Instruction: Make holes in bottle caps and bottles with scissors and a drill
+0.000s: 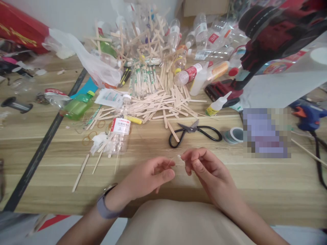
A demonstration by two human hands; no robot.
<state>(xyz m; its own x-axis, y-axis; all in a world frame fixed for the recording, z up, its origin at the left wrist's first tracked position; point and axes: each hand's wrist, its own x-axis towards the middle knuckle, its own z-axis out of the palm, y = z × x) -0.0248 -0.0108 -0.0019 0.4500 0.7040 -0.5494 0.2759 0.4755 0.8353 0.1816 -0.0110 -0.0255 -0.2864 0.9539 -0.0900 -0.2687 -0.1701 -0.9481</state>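
Note:
My left hand (150, 175), with a watch on its wrist, hovers over the near part of the table. Its fingers are curled, and a thin pale strand seems to show at the fingertips, too fine to name. Just across from it, my right hand (206, 170) is closed in a pinch, and a small white piece (179, 157) sticks out from its fingertips. Beyond the hands lie black-handled scissors (192, 129), blades apart, with a wooden craft stick (173, 132) lying across one handle loop. A clear plastic bottle (121, 136) lies to the left.
A pile of craft sticks (158, 105) spreads over the middle, with several plastic bottles behind. On the right are a glue bottle (216, 106), a spool (233, 135), a red cordless drill (265, 41) and a blue glue gun (308, 114). A green bottle (79, 105) lies left.

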